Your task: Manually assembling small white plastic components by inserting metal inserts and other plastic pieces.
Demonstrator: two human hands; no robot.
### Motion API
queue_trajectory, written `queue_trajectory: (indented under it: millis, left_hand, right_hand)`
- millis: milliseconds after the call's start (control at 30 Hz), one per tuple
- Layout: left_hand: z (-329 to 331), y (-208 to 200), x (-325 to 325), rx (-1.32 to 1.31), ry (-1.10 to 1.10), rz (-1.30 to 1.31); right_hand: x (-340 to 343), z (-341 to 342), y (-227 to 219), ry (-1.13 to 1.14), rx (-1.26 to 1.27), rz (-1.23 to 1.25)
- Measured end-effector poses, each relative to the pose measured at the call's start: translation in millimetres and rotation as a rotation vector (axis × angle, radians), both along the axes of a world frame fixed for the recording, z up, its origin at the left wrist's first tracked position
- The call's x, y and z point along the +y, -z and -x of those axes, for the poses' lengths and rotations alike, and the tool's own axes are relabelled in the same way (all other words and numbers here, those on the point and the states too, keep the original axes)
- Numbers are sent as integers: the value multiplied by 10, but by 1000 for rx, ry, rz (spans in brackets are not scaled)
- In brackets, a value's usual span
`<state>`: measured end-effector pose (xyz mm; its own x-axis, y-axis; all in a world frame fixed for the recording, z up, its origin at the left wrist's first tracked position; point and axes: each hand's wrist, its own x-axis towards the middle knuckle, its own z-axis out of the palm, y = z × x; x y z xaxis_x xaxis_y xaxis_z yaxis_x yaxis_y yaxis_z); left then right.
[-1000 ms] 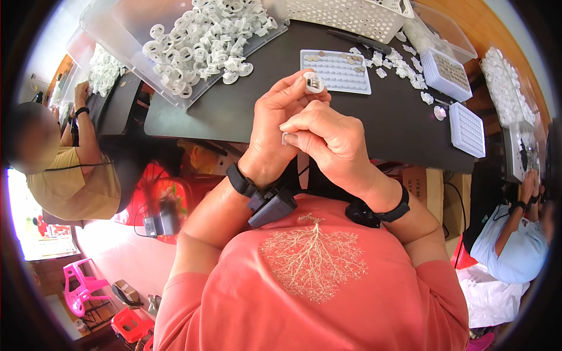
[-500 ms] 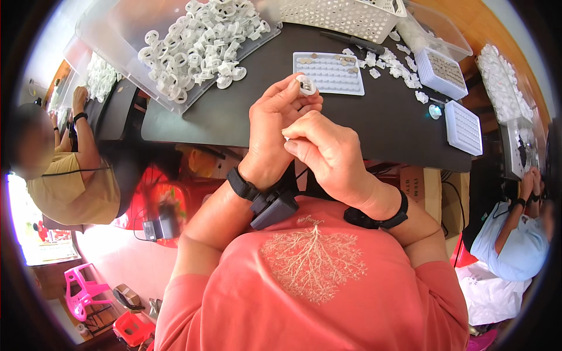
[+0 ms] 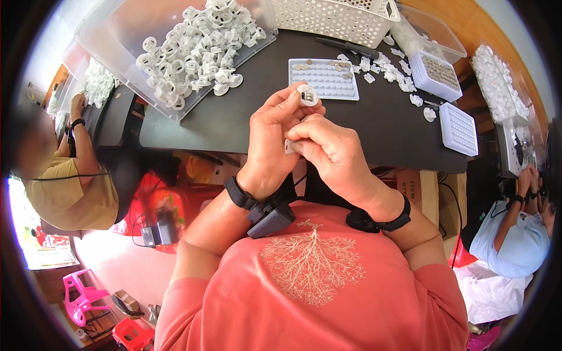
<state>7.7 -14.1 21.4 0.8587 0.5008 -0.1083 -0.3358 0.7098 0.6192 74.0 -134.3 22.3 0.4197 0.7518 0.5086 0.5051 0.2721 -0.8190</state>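
My left hand is closed on a round white plastic housing, held up between thumb and fingers, with a small dark opening in its face. Just below it, my right hand pinches a small white plastic piece between thumb and forefinger, close against the left palm. Beyond my hands a pale tray of small wells lies on the dark table; several coin-like discs sit in its far rows.
A clear bin of white plastic housings stands at the far left, beside a white perforated basket. To the right are loose white pieces, a stack of trays and another tray. Co-workers sit on both sides.
The housing in my left hand has turned so its face shows more. The small piece in my right hand has come further into view. A loose housing at the right no longer glows.
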Motion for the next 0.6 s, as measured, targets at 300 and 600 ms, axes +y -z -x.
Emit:
queue_trajectory:
  millis: [300, 600]
  left_hand:
    - [76, 244, 107, -156, 125, -150]
    - [61, 254, 86, -147, 113, -102]
  right_hand:
    - [1, -490, -461, 138, -31, 46]
    - [165, -396, -326, -22, 340, 72]
